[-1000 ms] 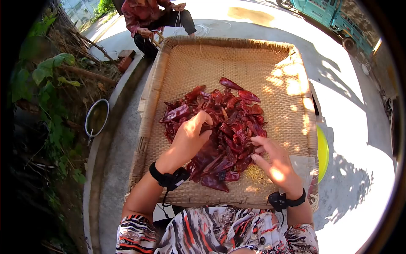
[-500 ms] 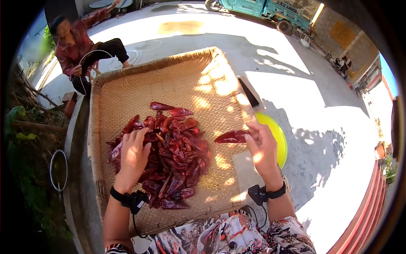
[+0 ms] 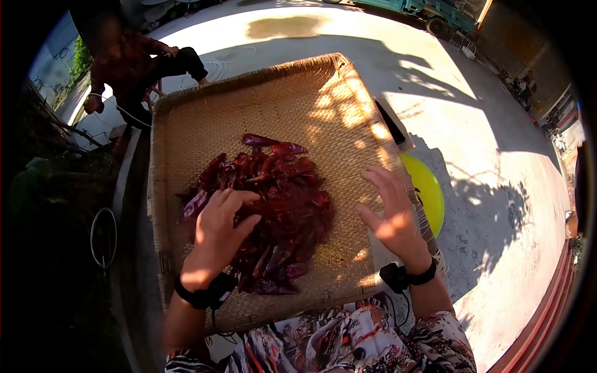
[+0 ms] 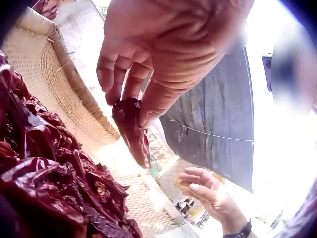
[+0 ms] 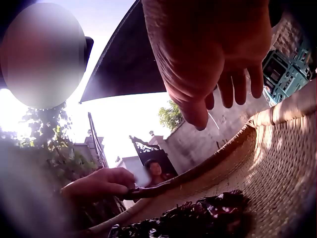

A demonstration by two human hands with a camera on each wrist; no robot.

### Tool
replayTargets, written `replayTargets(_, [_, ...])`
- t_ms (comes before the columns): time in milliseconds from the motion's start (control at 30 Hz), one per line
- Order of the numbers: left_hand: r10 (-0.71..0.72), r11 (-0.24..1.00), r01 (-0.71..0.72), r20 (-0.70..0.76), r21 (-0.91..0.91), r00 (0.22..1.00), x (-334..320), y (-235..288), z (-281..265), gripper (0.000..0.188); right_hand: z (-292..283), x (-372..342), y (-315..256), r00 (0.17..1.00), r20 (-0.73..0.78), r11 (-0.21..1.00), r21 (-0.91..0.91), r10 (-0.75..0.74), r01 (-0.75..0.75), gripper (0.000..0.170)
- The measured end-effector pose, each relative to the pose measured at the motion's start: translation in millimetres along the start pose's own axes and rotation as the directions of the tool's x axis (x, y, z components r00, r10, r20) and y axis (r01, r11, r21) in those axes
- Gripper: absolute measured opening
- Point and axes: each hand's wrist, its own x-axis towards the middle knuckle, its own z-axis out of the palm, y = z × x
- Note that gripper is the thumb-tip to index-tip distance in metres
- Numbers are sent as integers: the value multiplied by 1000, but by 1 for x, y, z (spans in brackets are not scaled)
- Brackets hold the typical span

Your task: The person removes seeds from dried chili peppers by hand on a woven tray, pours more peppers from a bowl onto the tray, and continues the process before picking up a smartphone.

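A heap of dried red chili peppers (image 3: 267, 180) lies in a shallow woven basket (image 3: 261, 115). Over the heap's left part, my left hand (image 3: 217, 231) pinches one dark red chili pepper (image 4: 131, 128) between thumb and fingers, its tip pointing down in the left wrist view. From the head, this pepper is mostly hidden by the hand. My right hand (image 3: 393, 214) hovers at the basket's right side with fingers spread and thumb apart, holding nothing. Small yellow seeds (image 3: 333, 255) are scattered right of the heap.
Beyond the basket's right rim a yellow-green round basin (image 3: 426, 193) stands on the concrete. A dark flat object (image 3: 390, 123) lies near that rim. At far left sits another person (image 3: 127, 68) with a white cord. A teal cart (image 3: 429, 9) stands behind.
Half a second ago my right hand held a chili pepper by the basket's right edge; now that hand is empty. My left hand stays over the heap. The head view has shifted.
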Motion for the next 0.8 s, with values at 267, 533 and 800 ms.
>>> replayTargets(267, [-100,898,127,86,-420,991,-21,13,21,31,45,-2,-38,899,370,964,213,-233,162,38])
replayTargets(533, [-199,967,204,-43,155,979,-8,-71,21,43,-38,-16,44,986,-44,909,-383,161,-165,38])
replayTargets(800, [-117,986,119,-23,116,993,-9,-71,33,25,-26,-27,43,943,32,943,-63,330,-328,38])
